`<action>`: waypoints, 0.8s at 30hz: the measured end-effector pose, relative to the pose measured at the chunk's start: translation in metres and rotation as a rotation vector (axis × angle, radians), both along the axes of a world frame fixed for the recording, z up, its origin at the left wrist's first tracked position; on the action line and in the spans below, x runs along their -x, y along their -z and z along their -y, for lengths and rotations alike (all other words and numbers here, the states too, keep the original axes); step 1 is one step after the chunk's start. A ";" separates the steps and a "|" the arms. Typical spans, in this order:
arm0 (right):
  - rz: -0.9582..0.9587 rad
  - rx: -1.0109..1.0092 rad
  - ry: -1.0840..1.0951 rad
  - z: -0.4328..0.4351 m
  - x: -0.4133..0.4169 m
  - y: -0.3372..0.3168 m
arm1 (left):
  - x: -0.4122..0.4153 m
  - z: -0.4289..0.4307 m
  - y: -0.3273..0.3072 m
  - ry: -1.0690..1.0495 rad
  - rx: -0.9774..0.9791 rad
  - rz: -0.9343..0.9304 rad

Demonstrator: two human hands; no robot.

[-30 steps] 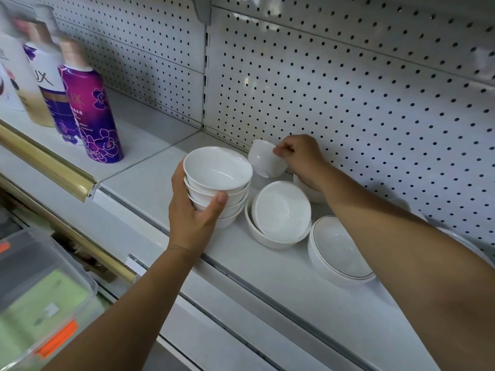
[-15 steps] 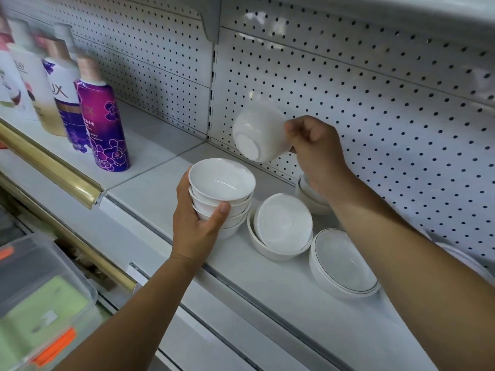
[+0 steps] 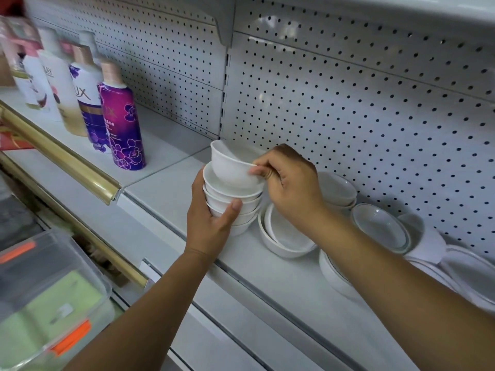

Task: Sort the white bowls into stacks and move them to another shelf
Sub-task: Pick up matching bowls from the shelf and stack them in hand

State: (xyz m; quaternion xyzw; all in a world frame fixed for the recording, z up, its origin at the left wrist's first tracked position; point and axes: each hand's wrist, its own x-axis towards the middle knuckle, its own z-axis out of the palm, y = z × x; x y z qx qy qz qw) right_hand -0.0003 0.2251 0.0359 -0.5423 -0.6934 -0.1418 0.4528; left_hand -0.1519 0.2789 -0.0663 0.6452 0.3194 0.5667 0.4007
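Nearest the camera, on the level below, sits a clear plastic container (image 3: 53, 290) with orange latches. It plays no part in this step.

At the front edge of the shelf (image 3: 166, 188), the left hand (image 3: 211, 226) holds a stack (image 3: 233, 210) of small white bowls. Its grip wraps the side of the stack, with the thumb pressed on the near wall. Whether the base of the stack rests on the shelf or is lifted just clear cannot be told.

The right hand (image 3: 290, 188) pinches the rim of a tilted bowl (image 3: 230, 167). The foot of this bowl sits inside the top bowl of the stack, but its mouth leans toward the rear, so it is not yet seated.

Just beside the stack lie two nested shallow bowls (image 3: 284, 239), directly beneath the right wrist. More white bowls (image 3: 380, 226) stand further right, near the pegboard panel (image 3: 348, 103). The bottles (image 3: 120, 124) stand well apart on the left.

Hazards, as judged from this position:
- Early release while the bowl is tilted. It may slide off or strike the rim below and chip.
- Downward force on a crooked bowl. It may wedge or tip the stack over the front edge.
- A low right forearm. It may knock the shallow bowls.
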 end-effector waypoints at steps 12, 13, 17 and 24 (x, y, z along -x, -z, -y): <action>0.073 0.090 -0.129 0.004 -0.004 0.010 | -0.001 -0.002 0.002 0.015 0.036 -0.004; 0.084 0.090 -0.131 0.004 -0.006 0.009 | -0.001 -0.001 0.002 0.014 0.036 -0.007; 0.082 0.130 -0.148 0.005 -0.009 0.002 | 0.000 0.000 -0.002 0.025 0.032 -0.022; -0.256 0.185 0.087 0.051 0.016 0.007 | 0.024 -0.004 -0.019 0.230 0.195 -0.042</action>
